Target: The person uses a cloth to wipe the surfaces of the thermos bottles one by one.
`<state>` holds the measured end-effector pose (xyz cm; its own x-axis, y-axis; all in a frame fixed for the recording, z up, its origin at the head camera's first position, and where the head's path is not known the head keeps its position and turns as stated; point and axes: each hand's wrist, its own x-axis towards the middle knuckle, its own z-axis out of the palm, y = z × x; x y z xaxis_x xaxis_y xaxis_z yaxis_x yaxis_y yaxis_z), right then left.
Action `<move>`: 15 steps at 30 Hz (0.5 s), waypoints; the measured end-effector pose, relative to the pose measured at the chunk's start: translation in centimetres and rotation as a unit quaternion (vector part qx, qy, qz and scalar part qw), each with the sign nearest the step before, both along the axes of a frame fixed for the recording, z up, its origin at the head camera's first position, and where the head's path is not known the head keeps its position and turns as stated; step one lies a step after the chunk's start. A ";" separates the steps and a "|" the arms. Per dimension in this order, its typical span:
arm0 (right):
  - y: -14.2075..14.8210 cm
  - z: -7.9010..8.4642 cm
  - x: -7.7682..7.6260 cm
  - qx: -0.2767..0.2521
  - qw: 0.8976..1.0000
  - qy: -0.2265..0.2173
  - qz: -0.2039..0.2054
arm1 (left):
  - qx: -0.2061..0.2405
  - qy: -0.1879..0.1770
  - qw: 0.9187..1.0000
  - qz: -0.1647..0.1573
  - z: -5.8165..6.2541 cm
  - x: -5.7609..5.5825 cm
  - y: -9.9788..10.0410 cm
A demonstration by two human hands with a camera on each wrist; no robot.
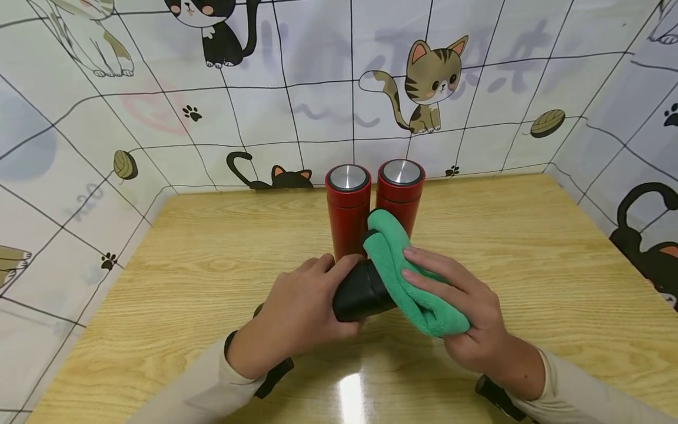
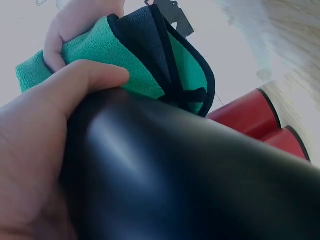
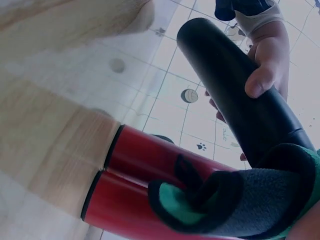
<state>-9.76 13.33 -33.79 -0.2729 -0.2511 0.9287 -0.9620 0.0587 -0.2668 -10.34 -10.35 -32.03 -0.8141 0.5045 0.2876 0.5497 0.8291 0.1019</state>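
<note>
My left hand grips a black thermos around its body, thumb along the side. In the right wrist view the black thermos shows its full length, tilted. A green cloth with dark trim is held in my right hand, bunched over one end of the thermos and hiding that end. The left wrist view shows the cloth just past my left thumb, its dark grey underside folded out. Two red thermoses with steel-topped lids stand upright behind my hands.
A wood-grain table lies under everything. Behind it and at both sides rises a white cloth backdrop printed with cats and grid lines. Dark straps with small devices sit on both wrists.
</note>
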 end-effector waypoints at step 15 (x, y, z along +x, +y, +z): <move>1.3 -0.5 1.4 -0.052 0.930 -0.358 0.065 | 0.109 0.003 0.994 -0.031 0.4 0.1 0.0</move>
